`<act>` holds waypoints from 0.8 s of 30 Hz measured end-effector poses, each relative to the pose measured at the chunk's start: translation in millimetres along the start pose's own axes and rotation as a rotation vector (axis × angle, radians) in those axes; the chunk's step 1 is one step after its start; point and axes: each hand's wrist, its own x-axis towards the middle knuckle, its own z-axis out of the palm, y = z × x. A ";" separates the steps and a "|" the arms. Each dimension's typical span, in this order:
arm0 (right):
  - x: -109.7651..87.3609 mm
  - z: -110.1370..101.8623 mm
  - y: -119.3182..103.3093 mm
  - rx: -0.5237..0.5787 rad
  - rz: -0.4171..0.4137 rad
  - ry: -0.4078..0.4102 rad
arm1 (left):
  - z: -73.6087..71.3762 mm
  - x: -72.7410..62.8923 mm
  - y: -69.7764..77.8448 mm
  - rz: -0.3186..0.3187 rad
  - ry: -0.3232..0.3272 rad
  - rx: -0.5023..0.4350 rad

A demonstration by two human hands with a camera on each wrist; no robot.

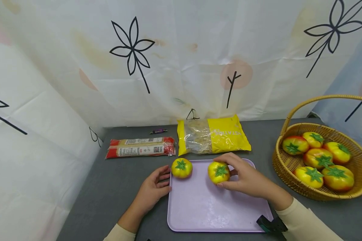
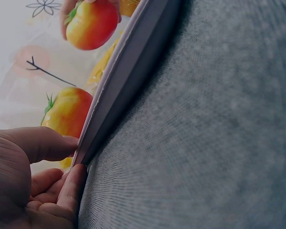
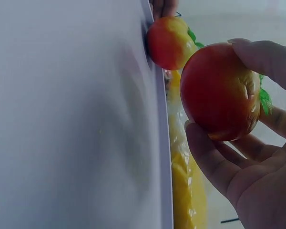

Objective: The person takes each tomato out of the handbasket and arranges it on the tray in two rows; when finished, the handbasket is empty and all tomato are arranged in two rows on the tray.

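My right hand (image 1: 247,177) grips a yellow-and-red tomato (image 1: 218,172) with a green leafy top, thumb and fingers on opposite sides. In the right wrist view this tomato (image 3: 219,93) shows its red underside, held above the lilac tray (image 1: 196,214). A second tomato (image 1: 181,168) sits in the tray's far left corner. My left hand (image 1: 152,187) is at the tray's left side, beside that corner. The left wrist view shows its thumb and fingertips pinching the tray's rim (image 2: 109,81).
A wicker basket (image 1: 289,179) with several more tomatoes stands to the right, its tall handle arching over it. Behind the tray lie a yellow bag (image 1: 229,135), red-ended packets (image 1: 143,147) and a small purple item (image 1: 158,131). Patterned cloth (image 1: 175,67) hangs behind the table.
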 end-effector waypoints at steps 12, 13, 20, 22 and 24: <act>31.4 17.0 4.2 -0.090 0.058 -0.027 | -0.9 -0.1 -1.6 0.006 -0.009 -0.015; 33.5 18.6 4.8 -0.101 0.070 -0.023 | -0.8 0.1 -1.5 0.003 -0.008 -0.016; 44.6 28.5 10.3 -0.114 0.112 -0.016 | -0.3 0.1 0.3 -0.005 -0.012 -0.012; 47.0 30.6 11.0 -0.107 0.116 -0.013 | -0.4 0.1 0.0 -0.006 -0.012 -0.010; 49.0 32.5 11.7 -0.100 0.112 -0.008 | -0.7 0.6 -0.7 -0.005 -0.011 -0.013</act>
